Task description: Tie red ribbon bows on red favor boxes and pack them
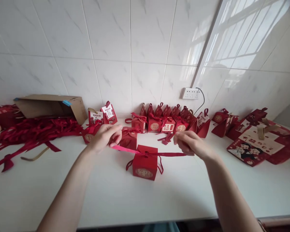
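Note:
A red gift box [145, 166] with a round gold emblem on its front stands on the white table, centred between my hands. A red ribbon [170, 154] crosses its top and is drawn out tight to both sides. My left hand [106, 137] is closed on the ribbon's left end, and my right hand [189, 143] is closed on the right end. Red loops hang from the box's left and right sides. Just behind it, partly covered by my left hand, sits another red box [128, 139].
Several finished-looking red boxes [155, 125] line the wall at the back. A heap of red ribbons [45, 127] lies at the left before an open cardboard box [50, 104]. Flat printed cartons [250, 151] lie at the right. A power strip [190, 93] is on the wall.

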The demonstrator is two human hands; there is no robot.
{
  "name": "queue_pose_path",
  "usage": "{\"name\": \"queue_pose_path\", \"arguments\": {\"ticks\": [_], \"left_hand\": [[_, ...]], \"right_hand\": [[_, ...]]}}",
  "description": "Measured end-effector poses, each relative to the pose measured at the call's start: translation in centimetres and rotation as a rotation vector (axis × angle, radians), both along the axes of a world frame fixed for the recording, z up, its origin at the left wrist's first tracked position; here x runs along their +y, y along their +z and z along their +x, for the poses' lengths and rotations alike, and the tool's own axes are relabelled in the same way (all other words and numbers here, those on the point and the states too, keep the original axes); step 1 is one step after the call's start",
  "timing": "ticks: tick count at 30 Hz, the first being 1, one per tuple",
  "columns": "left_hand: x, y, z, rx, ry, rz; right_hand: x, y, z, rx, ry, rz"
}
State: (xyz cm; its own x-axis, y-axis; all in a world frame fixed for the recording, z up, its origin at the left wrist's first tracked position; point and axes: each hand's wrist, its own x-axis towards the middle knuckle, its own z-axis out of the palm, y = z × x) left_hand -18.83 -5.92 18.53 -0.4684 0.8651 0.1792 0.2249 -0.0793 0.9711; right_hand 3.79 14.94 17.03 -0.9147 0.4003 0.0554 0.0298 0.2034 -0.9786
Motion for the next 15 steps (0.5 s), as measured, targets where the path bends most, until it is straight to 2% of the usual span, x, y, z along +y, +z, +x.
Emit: {"name": "queue_pose_path", "arguments": {"ticks": [2, 3, 4, 6, 10, 15], "left_hand": [[-1.0, -1.7, -0.7, 0.15, 0.008, -0.288], [-1.2, -2.7, -0.7, 0.221, 0.035, -0.372], [-1.2, -3.7, -0.5, 0.284, 0.064, -0.409], [-0.6, -5.5, 0.5, 0.363, 0.074, -0.395], [0.6, -8.0, 2.8, 0.327, -0.041, -0.379], [-1.1, -8.3, 4.7, 0.256, -0.154, -0.339]], "right_hand": [[0.9, -1.6, 1.3, -0.338, 0.057, 0.16], [1.1, -2.5, 1.6, -0.433, 0.066, 0.235], [1.1, -3.3, 1.5, -0.456, 0.059, 0.286], [0.5, -5.0, 0.6, -0.335, 0.011, 0.311], [-2.1, -7.6, -1.7, -0.174, 0.03, 0.158], [-4.5, -8.8, -1.3, -0.081, 0.062, -0.061]]}}
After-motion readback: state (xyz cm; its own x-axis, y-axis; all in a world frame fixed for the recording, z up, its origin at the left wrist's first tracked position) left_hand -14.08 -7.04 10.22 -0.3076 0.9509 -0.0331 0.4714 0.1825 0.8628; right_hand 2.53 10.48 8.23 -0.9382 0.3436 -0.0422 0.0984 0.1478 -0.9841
